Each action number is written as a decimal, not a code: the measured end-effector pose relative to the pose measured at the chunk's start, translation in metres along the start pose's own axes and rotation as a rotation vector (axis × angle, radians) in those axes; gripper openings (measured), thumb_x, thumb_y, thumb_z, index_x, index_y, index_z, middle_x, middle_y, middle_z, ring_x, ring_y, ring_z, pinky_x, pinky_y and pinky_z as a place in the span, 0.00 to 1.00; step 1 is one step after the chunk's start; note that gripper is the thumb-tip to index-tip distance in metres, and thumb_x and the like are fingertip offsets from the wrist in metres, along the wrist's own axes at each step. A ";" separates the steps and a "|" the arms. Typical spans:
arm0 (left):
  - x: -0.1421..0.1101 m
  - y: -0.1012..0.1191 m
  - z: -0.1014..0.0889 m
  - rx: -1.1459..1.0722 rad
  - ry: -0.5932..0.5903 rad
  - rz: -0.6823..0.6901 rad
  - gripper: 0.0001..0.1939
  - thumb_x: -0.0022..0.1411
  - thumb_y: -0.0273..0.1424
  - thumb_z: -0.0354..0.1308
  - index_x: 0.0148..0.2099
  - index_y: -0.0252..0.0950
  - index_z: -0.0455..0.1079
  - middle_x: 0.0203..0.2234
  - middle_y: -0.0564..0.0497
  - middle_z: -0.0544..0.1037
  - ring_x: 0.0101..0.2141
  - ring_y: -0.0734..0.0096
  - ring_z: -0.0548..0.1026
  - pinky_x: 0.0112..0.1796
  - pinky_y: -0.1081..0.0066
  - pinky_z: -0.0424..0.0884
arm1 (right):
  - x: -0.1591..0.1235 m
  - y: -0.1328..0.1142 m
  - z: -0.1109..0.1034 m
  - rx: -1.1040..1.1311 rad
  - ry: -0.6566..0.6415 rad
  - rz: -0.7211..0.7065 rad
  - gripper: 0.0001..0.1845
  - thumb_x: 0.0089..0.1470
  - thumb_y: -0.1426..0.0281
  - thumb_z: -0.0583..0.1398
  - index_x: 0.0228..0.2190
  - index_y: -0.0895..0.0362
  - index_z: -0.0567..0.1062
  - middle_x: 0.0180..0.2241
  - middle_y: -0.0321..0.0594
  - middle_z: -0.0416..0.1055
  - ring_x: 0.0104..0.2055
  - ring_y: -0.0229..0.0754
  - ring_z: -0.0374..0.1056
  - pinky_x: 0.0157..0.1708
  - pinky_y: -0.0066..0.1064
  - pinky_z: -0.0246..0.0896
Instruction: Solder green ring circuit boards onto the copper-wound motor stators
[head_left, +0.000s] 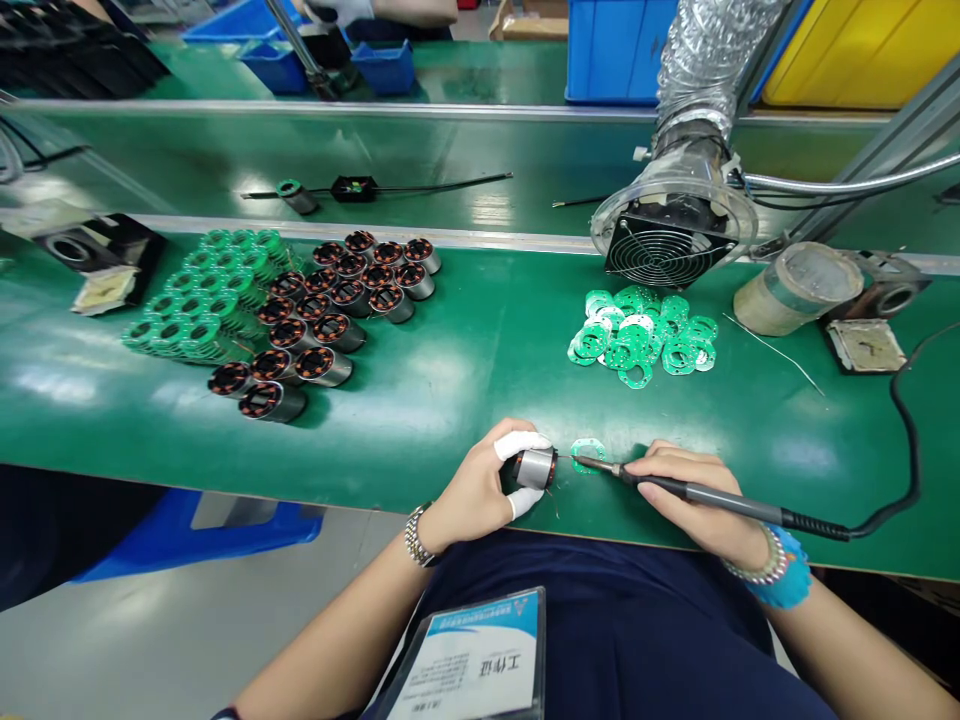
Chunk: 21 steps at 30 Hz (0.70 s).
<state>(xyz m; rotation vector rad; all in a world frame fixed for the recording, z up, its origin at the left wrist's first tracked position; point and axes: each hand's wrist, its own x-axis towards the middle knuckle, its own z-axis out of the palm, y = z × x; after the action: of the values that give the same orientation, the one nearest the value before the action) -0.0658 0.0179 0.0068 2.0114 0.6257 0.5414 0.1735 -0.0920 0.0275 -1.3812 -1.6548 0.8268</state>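
Note:
My left hand (480, 480), with white covers on thumb and finger, grips a motor stator (537, 469) lying on its side near the table's front edge. Thin wires stick out of its copper-wound end. In my right hand (697, 490) is a soldering iron (701, 494), held like a pen, its tip pointing left toward the stator's wires. Just under the tip lies a green ring-shaped circuit board (587, 444). Whether the tip touches a wire or the board, I cannot tell.
Bare stators (324, 367) stand in rows at left, beside others topped with green boards (180, 330). A pile of loose ring boards (637, 335) lies under a fume fan (667, 250). At right are a round tub (796, 290), an iron stand (870, 345) and the iron's cable (911, 440).

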 end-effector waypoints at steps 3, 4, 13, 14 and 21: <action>0.000 0.000 0.000 0.004 -0.002 -0.010 0.24 0.46 0.18 0.57 0.46 0.39 0.62 0.41 0.48 0.66 0.39 0.67 0.69 0.39 0.66 0.67 | -0.001 0.001 0.000 0.007 0.023 0.018 0.10 0.52 0.75 0.58 0.37 0.54 0.75 0.29 0.38 0.73 0.30 0.38 0.67 0.31 0.32 0.62; -0.001 0.000 0.000 0.003 -0.002 -0.010 0.24 0.46 0.18 0.57 0.46 0.39 0.62 0.41 0.48 0.65 0.38 0.67 0.69 0.39 0.66 0.67 | -0.001 0.002 0.000 0.006 0.033 0.021 0.10 0.52 0.75 0.58 0.37 0.54 0.75 0.29 0.38 0.73 0.31 0.39 0.67 0.32 0.32 0.62; 0.000 -0.001 0.001 -0.009 -0.001 -0.003 0.25 0.46 0.18 0.57 0.47 0.39 0.61 0.41 0.48 0.65 0.39 0.68 0.69 0.39 0.66 0.67 | -0.005 0.005 0.001 -0.076 0.163 0.024 0.11 0.50 0.72 0.61 0.39 0.52 0.75 0.34 0.38 0.74 0.36 0.40 0.70 0.37 0.32 0.66; 0.000 -0.001 0.001 -0.007 -0.001 -0.002 0.25 0.46 0.18 0.57 0.47 0.39 0.61 0.41 0.48 0.65 0.39 0.68 0.69 0.39 0.66 0.66 | -0.006 0.006 0.002 -0.092 0.177 0.026 0.11 0.50 0.71 0.61 0.39 0.52 0.75 0.35 0.38 0.75 0.37 0.41 0.71 0.38 0.32 0.66; -0.001 -0.001 0.000 -0.014 -0.011 -0.037 0.23 0.47 0.19 0.58 0.46 0.39 0.62 0.41 0.48 0.66 0.39 0.68 0.69 0.40 0.66 0.67 | -0.007 0.014 0.008 -0.014 0.162 -0.064 0.11 0.54 0.76 0.56 0.39 0.54 0.72 0.26 0.35 0.74 0.28 0.37 0.72 0.31 0.28 0.70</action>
<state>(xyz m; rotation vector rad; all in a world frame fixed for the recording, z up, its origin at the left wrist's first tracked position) -0.0668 0.0170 0.0058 1.9846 0.6497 0.5110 0.1734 -0.0964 0.0105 -1.3609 -1.5737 0.6504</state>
